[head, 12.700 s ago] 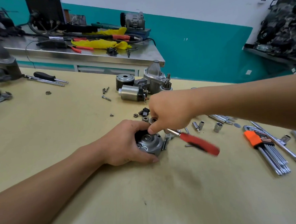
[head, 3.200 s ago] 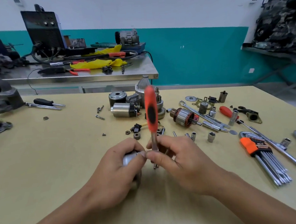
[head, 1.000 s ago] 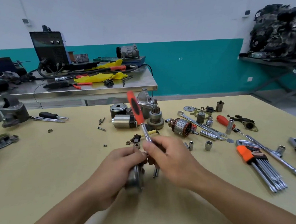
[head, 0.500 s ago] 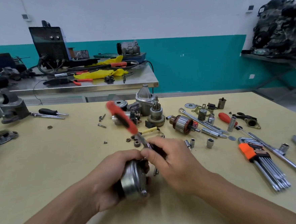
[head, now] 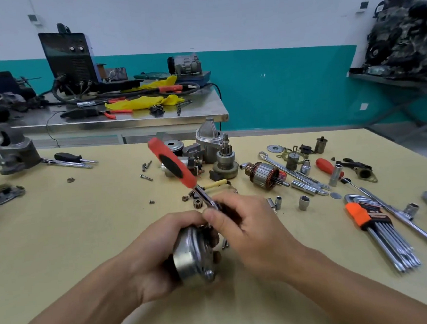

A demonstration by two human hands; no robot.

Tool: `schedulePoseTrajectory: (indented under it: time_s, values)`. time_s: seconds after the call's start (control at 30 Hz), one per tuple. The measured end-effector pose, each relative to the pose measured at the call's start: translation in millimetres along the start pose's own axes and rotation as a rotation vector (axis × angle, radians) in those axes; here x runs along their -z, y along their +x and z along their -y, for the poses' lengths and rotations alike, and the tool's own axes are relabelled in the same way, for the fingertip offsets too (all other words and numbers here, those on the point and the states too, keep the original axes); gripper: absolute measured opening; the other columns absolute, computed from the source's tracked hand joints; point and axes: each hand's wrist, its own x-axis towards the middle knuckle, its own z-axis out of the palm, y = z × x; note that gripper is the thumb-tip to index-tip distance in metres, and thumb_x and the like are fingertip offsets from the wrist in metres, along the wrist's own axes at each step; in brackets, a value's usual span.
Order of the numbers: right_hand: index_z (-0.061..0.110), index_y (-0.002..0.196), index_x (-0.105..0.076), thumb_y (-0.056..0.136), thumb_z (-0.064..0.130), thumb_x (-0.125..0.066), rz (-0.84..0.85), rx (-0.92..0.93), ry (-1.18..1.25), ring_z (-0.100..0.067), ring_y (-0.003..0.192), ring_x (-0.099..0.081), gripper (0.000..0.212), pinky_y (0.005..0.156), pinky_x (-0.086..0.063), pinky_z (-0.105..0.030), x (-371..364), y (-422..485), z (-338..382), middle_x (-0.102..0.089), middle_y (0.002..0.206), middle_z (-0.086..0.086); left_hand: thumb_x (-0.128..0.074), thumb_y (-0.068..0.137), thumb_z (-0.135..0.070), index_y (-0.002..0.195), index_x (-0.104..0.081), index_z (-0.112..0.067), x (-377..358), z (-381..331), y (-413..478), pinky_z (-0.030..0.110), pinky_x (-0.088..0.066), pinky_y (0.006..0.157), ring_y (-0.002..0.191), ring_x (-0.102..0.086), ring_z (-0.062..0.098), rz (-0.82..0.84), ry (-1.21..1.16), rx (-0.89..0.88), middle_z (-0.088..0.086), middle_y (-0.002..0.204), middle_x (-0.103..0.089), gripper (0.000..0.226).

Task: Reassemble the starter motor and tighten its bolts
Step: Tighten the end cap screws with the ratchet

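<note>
1 s on, ratchet (head: 172, 164) handle has swung left (tightening stroke, likely). Right hand (head: 250, 232) pinches its head; left hand (head: 158, 256) grips the housing (head: 191, 259), tilted on edge, low over the table (head: 61, 235).

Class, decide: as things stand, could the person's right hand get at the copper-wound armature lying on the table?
Probably yes: the armature lies just beyond the right hand, with only bare table between them. But that hand grips the ratchet, so it would likely have to put the tool down first.
</note>
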Motion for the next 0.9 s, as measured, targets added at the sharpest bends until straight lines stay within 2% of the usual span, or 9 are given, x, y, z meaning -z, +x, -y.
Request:
schedulePoseTrajectory:
  time_s: [0.03, 0.13, 0.23, 0.33, 0.4, 0.47, 0.6, 0.77, 0.9]
  values:
    - [0.019, 0.083, -0.064, 0.098, 0.041, -0.055, -0.002, -0.034, 0.027, -0.013, 0.061, -0.053, 0.028, 0.057, -0.042, -0.038, -0.5, 1.6, 1.1, -0.059, 0.066, 0.004, -0.089, 0.048, -0.027, 0.087, -0.076, -0.008, 3.2, 1.6, 0.9, 0.039, -0.054, 0.064, 0.07, -0.061, 0.023, -0.041, 0.142, -0.083, 0.008, 0.076, -0.063, 0.045]
    - [0.023, 0.08, -0.063, 0.101, 0.031, -0.055, -0.006, -0.203, 0.243, 0.0, 0.054, -0.05, 0.023, 0.056, -0.038, -0.024, -1.8, 6.9, 3.0, -0.056, 0.058, 0.015, -0.068, 0.077, -0.042, 0.082, -0.067, -0.022, 3.8, 5.4, -1.2, 0.034, -0.046, 0.048, 0.051, -0.055, 0.013, -0.32, 0.824, -0.688, -0.005, 0.061, -0.06, 0.021]
    - [0.027, 0.085, -0.063, 0.102, 0.031, -0.054, 0.012, -0.209, 0.302, 0.004, 0.054, -0.056, 0.019, 0.054, -0.04, -0.012, -3.6, 6.0, 4.8, -0.058, 0.055, 0.022, -0.065, 0.083, -0.031, 0.081, -0.061, -0.022, 2.5, 2.5, -5.1, 0.038, -0.05, 0.046, 0.05, -0.055, 0.013, -0.353, 1.003, -0.974, -0.005, 0.065, -0.06, 0.01]
    - [0.024, 0.086, -0.063, 0.1, 0.041, -0.05, -0.028, -0.078, 0.169, -0.005, 0.056, -0.056, 0.025, 0.051, -0.043, -0.022, -1.1, 4.6, 4.5, -0.06, 0.06, 0.012, -0.064, 0.079, -0.033, 0.085, -0.06, -0.023, -1.3, 1.0, -9.0, 0.028, -0.048, 0.047, 0.05, -0.056, 0.01, -0.316, 0.954, -0.941, -0.009, 0.069, -0.063, 0.012]
    - [0.019, 0.086, -0.06, 0.1, 0.046, -0.044, -0.003, -0.016, 0.031, -0.016, 0.06, -0.056, 0.034, 0.056, -0.046, -0.043, 2.9, 6.6, 3.5, -0.06, 0.066, -0.001, -0.065, 0.068, -0.035, 0.095, -0.059, -0.029, -3.7, 0.0, -8.3, 0.025, -0.048, 0.048, 0.05, -0.055, 0.011, -0.285, 0.803, -0.798, -0.01, 0.082, -0.063, 0.028]
    - [0.015, 0.079, -0.056, 0.1, 0.043, -0.045, 0.02, -0.007, 0.019, -0.023, 0.059, -0.052, 0.036, 0.057, -0.044, -0.049, 6.2, 8.6, 0.8, -0.058, 0.065, -0.008, -0.067, 0.061, -0.026, 0.107, -0.056, -0.035, -3.8, 2.5, -5.2, 0.03, -0.047, 0.049, 0.051, -0.052, 0.016, -0.253, 0.651, -0.62, -0.005, 0.097, -0.059, 0.048]
    - [0.007, 0.061, -0.044, 0.096, 0.03, -0.049, -0.024, -0.017, 0.149, -0.026, 0.053, -0.039, 0.042, 0.05, -0.033, -0.046, 3.2, 12.8, -3.2, -0.041, 0.056, -0.011, -0.065, 0.058, -0.014, 0.126, -0.047, -0.038, -11.2, 13.8, -4.4, 0.026, -0.041, 0.045, 0.052, -0.049, 0.014, -0.175, 0.601, -0.496, 0.002, 0.107, -0.056, 0.074]
    - [0.04, 0.057, -0.047, 0.098, 0.045, -0.044, -0.266, 0.013, 0.22, -0.006, 0.045, -0.039, 0.041, 0.047, -0.029, -0.022, -10.7, 13.4, 1.8, -0.042, 0.048, 0.016, -0.064, 0.056, -0.003, 0.126, -0.051, -0.037, -25.5, 18.7, -5.4, 0.022, -0.038, 0.041, 0.048, -0.049, 0.014, -0.135, 0.431, -0.495, 0.009, 0.098, -0.056, 0.079]
    - [0.035, 0.06, -0.043, 0.1, 0.04, -0.045, -0.354, 0.008, 0.259, -0.005, 0.046, -0.038, 0.041, 0.047, -0.029, -0.022, -18.3, 9.1, 5.5, -0.041, 0.049, 0.016, -0.066, 0.055, -0.004, 0.129, -0.051, -0.035, -27.8, 21.5, -9.5, 0.024, -0.038, 0.042, 0.051, -0.05, 0.014, -0.158, 0.458, -0.569, 0.01, 0.1, -0.055, 0.081]
